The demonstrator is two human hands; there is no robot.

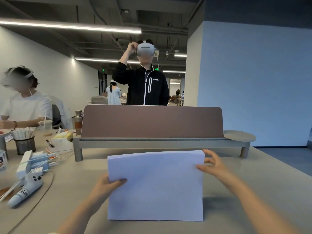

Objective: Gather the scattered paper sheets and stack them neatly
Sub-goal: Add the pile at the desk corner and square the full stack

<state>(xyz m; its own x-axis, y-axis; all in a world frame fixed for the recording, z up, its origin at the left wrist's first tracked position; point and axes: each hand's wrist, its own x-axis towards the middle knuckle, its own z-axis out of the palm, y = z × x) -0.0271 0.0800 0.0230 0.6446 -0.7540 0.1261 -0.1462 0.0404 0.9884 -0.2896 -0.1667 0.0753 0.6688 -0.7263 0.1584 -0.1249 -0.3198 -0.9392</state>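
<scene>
Head view: sheets (155,184) stand on edge mid-worktop (244,191), already one stack. My left hand (108,186) pinches the left edge. My right hand (212,164) is loose, fingers spread by the right edge; contact unclear. I judge this the squaring step. Next: tap edges level, lay flat.

White paper stack (157,186), edges aligned, upright on its lower edge.

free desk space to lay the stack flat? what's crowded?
Free: bare table right of the paper stack, past the right hand to the table edge and back to the desk shelf. There is a narrower strip between stack and shelf. Crowded: left of the left hand, with controller, cables, power strip and pen cup.
</scene>
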